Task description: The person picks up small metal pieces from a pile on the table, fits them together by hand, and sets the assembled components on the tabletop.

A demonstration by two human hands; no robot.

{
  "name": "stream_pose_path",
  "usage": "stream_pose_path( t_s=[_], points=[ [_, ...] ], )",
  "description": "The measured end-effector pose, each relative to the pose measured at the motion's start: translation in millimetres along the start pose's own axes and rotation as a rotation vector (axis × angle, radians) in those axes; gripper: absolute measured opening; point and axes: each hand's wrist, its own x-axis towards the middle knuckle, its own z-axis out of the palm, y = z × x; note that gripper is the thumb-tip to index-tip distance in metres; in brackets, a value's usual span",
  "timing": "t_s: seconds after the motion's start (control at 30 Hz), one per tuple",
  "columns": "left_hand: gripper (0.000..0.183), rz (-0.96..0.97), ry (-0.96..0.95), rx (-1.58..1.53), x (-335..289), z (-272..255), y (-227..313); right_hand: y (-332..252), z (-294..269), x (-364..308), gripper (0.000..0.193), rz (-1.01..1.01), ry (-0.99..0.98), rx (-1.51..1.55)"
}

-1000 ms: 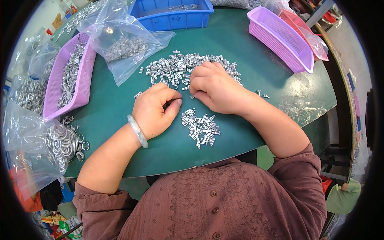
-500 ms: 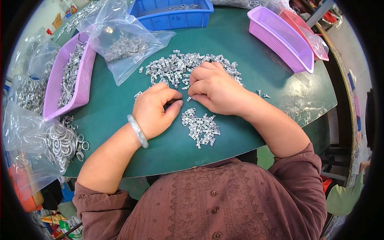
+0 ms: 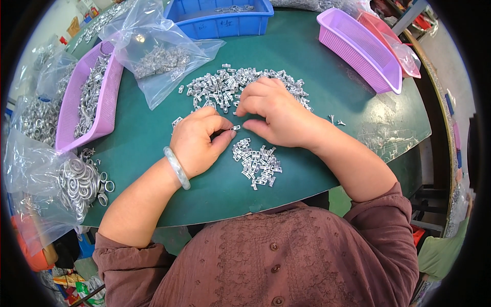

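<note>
Between the thumb and forefinger of my left hand [image 3: 201, 138] is a small silver metal buckle-like piece [image 3: 235, 128] with a rectangular frame. My right hand [image 3: 273, 112] hovers just right of it, thumb and fingers apart with nothing seen between them. Beyond both hands spreads a wide heap of similar silver pieces [image 3: 217, 87], partly hidden by my right hand. Closer to my body lies a smaller pile of such pieces [image 3: 258, 165]. A couple of tiny loose metal parts [image 3: 336, 121] rest by my right wrist.
At left stand a purple basket [image 3: 110, 97] of metal rings, a clear bag [image 3: 161, 61] of small parts and a heap of silver rings [image 3: 79, 181]. A blue bin [image 3: 220, 26] is at the back. Another purple basket [image 3: 358, 53] sits back right on the green table [image 3: 307, 46].
A small metal piece has passed from my right fingertips to my left thumb and forefinger. My right thumb and fingers have spread apart.
</note>
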Motion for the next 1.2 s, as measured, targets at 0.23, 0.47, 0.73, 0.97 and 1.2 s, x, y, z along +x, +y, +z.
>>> stream_pose_path(
  t_s=[0.23, 0.47, 0.73, 0.97, 1.2],
  points=[
    [0.008, 0.01, -0.001, 0.02, 0.5, -0.8, 2.5, 6.6, 0.0, -1.1, 0.009, 0.09, 0.022, -0.099],
    [0.012, 0.11, 0.002, 0.098, -0.2, -1.7, 6.0, 6.6, 7.4, -0.1, 0.008, 0.039, 0.044, -0.082],
    [0.01, 0.057, -0.015, -0.002, -0.2, -2.9, 3.7, 6.1, 4.3, 1.5, 0.007, 0.054, 0.019, -0.079],
    [0.008, -0.006, 0.02, 0.011, 0.5, -1.4, 3.8, 5.1, 6.1, 0.8, 0.007, 0.033, -0.008, -0.139],
    [0.007, -0.054, 0.026, -0.001, 1.4, -0.3, 4.3, 0.6, 6.2, 2.8, 0.005, 0.039, 0.016, -0.084]
  ],
)
